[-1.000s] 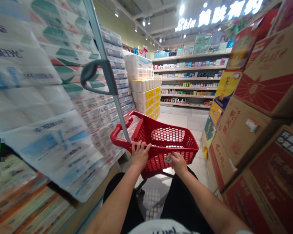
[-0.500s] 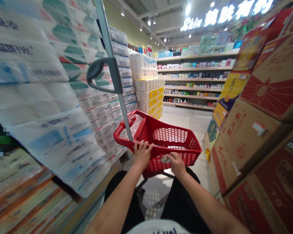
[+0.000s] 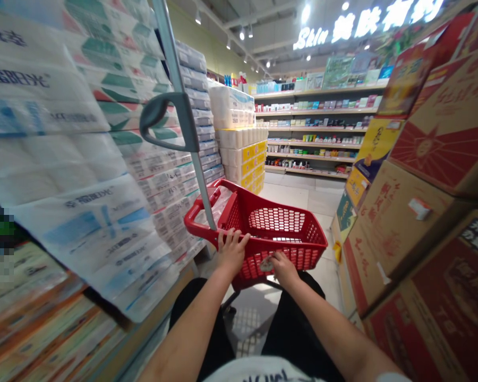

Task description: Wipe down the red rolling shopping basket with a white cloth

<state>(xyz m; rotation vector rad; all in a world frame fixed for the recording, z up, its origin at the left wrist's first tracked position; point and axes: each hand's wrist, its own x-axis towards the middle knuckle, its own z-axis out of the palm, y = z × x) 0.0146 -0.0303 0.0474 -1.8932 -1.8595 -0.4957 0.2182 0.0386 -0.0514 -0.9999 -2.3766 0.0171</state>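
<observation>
A red plastic shopping basket (image 3: 295, 233) on wheels stands on the aisle floor in front of me. Its grey pull handle (image 3: 171, 119) rises up and to the left. My left hand (image 3: 231, 252) rests on the basket's near rim with its fingers curled over the edge. My right hand (image 3: 282, 268) is closed against the outside of the near wall and pinches a small crumpled pale thing (image 3: 267, 263). What the basket holds inside I cannot make out.
Stacked packs of tissue and toilet paper (image 3: 83, 159) line the left side. Red and brown cardboard boxes (image 3: 430, 175) are piled on the right. A narrow tiled aisle (image 3: 298, 196) runs ahead to shelves of bottles (image 3: 314, 132) under a lit sign.
My right hand has dropped a little, from the rim down onto the basket's outer wall. The view has shifted slightly; my left hand stays on the rim.
</observation>
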